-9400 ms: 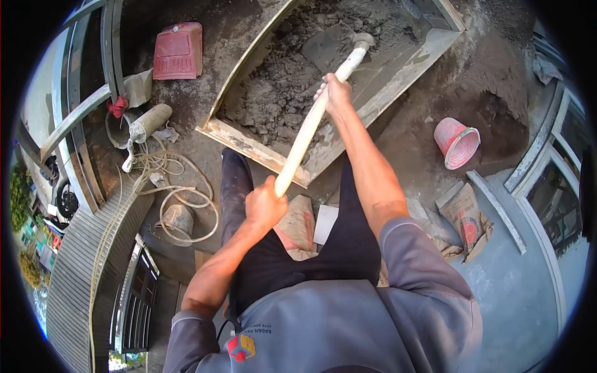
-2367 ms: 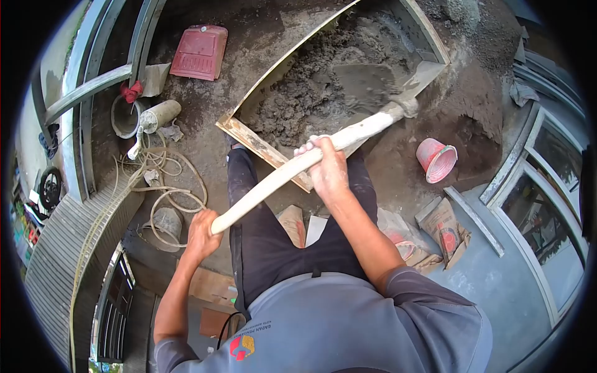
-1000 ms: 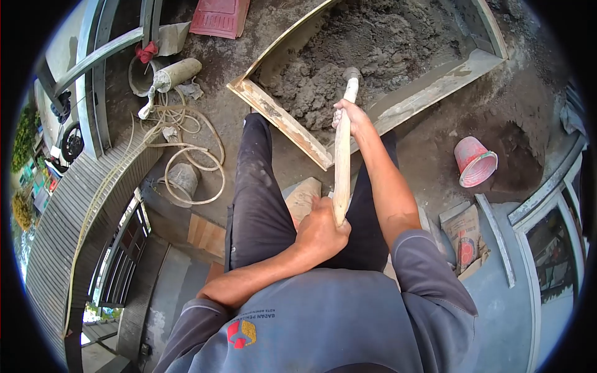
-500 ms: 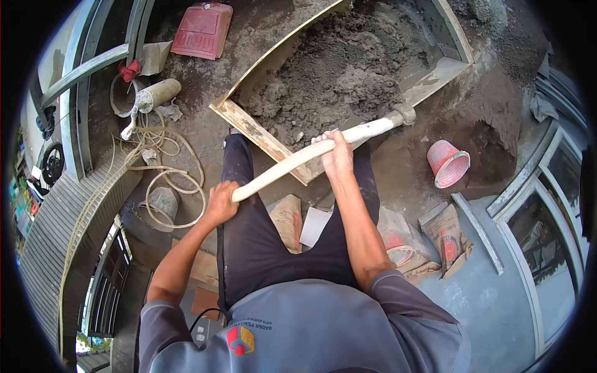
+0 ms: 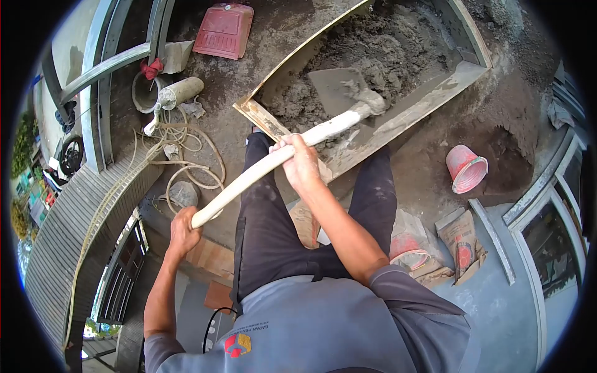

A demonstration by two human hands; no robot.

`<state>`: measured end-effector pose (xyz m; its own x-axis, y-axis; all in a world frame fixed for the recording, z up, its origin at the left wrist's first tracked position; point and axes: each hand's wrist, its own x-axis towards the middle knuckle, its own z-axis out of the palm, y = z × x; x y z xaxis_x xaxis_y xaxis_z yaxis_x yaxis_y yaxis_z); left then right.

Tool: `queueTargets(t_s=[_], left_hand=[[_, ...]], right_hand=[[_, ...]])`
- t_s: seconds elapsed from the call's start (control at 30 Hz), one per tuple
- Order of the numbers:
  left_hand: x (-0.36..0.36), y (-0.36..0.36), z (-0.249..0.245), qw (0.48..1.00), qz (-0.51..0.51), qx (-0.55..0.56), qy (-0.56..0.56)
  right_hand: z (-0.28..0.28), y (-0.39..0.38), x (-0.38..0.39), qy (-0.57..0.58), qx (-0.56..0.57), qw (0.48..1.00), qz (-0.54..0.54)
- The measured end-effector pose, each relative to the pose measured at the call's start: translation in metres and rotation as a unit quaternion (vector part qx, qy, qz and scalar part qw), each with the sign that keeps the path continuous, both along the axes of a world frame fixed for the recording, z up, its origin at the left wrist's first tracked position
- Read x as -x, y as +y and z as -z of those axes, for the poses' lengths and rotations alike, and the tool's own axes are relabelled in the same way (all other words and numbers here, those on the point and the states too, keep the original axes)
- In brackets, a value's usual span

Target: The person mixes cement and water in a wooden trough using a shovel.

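Both my hands grip the pale wooden handle of a hoe (image 5: 255,171). My left hand (image 5: 184,229) is wrapped round the butt end, at the lower left. Farther up the shaft, my right hand (image 5: 301,163) is closed about midway along it. The hoe's broad grey blade (image 5: 339,90) shows over the wet mortar (image 5: 398,46), inside a wooden mixing trough (image 5: 410,104). Where the shaft meets the blade, the collar is caked with mortar. My legs stand at the near edge of the trough, under the handle.
A red-and-white bucket (image 5: 466,169) lies tipped at the right, near torn cement bags (image 5: 461,245). To the left are a coiled hose (image 5: 186,140) and mortar-stained buckets (image 5: 147,93). A red plastic tray (image 5: 224,31) rests behind them. A metal bar (image 5: 492,241) lies at the right.
The hoe has swung leftward and its blade now shows over the mortar, having been hidden behind the shaft. Both hands have moved left and down with the handle, keeping their grip.
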<state>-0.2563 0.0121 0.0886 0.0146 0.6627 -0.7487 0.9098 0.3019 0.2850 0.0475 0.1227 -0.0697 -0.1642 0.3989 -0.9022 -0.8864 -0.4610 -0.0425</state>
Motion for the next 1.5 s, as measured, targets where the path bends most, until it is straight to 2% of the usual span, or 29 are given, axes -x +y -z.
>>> queueTargets(t_s=[0.07,0.17,0.2,0.23,0.27,0.3,0.37,0.43,0.53,0.57,0.67,0.73,0.9,1.17,1.33,1.5], left_hand=[[0.015,0.003,0.009,0.998,0.0,0.036,0.05],[0.001,0.02,0.072,0.992,-0.018,0.103,0.068],[-0.017,0.029,0.099,0.994,-0.012,0.085,0.064],[-0.041,0.039,0.125,0.996,-0.006,0.067,0.06],[-0.059,0.046,0.14,0.998,-0.014,0.06,0.035],[-0.073,0.045,0.149,0.999,-0.017,0.049,0.014],[-0.119,0.055,0.13,0.995,-0.051,0.071,-0.041],[-0.157,0.062,0.121,0.989,-0.02,0.046,-0.141],[-0.205,0.107,0.106,0.964,-0.061,0.079,-0.245],[-0.222,0.127,0.097,0.959,-0.088,0.067,-0.259],[-0.248,0.167,0.091,0.974,-0.078,0.04,-0.211],[-0.243,0.174,0.09,0.978,-0.094,0.03,-0.185],[-0.219,0.142,0.094,0.978,-0.156,0.035,-0.134],[-0.225,0.092,0.065,0.97,-0.207,0.112,-0.06],[-0.248,0.085,0.061,0.955,-0.231,0.173,-0.064],[-0.287,0.082,0.047,0.951,-0.235,0.188,-0.064]], right_hand=[[0.047,-0.001,0.031,0.011,0.028,0.999,-0.015],[0.143,0.012,0.042,-0.006,0.07,0.997,-0.038],[0.178,0.027,0.035,-0.029,0.093,0.994,-0.041],[0.198,0.043,0.02,-0.056,0.132,0.989,-0.024],[0.207,0.052,-0.002,-0.091,0.125,0.987,-0.034],[0.202,0.058,-0.024,-0.139,0.099,0.984,-0.04],[0.168,0.071,-0.075,-0.182,0.054,0.98,-0.055],[0.127,0.099,-0.124,-0.233,0.028,0.97,-0.063],[0.089,0.154,-0.177,-0.269,-0.02,0.961,-0.067],[0.092,0.175,-0.191,-0.28,-0.026,0.957,-0.068],[0.123,0.225,-0.209,-0.281,-0.039,0.955,-0.084],[0.15,0.236,-0.188,-0.248,-0.021,0.963,-0.1],[0.201,0.201,-0.102,-0.199,0.018,0.959,-0.198],[0.244,0.101,-0.031,-0.084,0.064,0.943,-0.316],[0.245,0.087,-0.034,-0.045,0.076,0.934,-0.346],[0.246,0.06,-0.044,0.004,0.055,0.926,-0.372]])
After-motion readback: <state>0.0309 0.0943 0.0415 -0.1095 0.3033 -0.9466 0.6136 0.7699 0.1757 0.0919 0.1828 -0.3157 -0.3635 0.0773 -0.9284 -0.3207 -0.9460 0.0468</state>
